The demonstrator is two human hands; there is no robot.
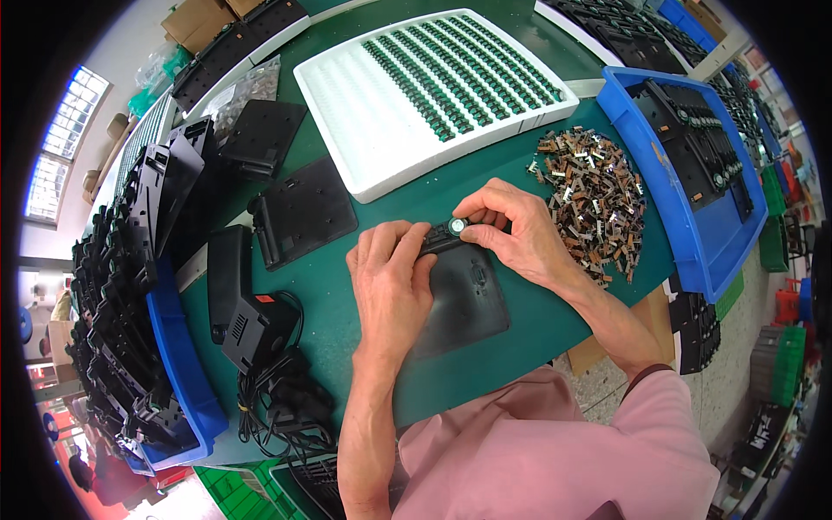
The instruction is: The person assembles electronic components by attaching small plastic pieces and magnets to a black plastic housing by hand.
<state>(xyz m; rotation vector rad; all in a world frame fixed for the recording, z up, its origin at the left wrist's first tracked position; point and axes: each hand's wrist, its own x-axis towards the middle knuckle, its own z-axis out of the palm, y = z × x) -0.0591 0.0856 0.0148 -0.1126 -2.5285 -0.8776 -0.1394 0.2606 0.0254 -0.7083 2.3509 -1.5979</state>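
Black plastic panel (464, 299) lies flat near the green table's (537, 325) front edge. Left hand (390, 277) clamps its top edge; right hand (516, 234) fingers pinch a small round part (456, 227) there. Brown connector pile (594, 195) sits just right.

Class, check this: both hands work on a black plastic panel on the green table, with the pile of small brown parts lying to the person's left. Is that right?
Not quite. In the head view the pile of small brown parts lies to the person's right. The left hand and right hand do work on the black plastic panel on the green table.
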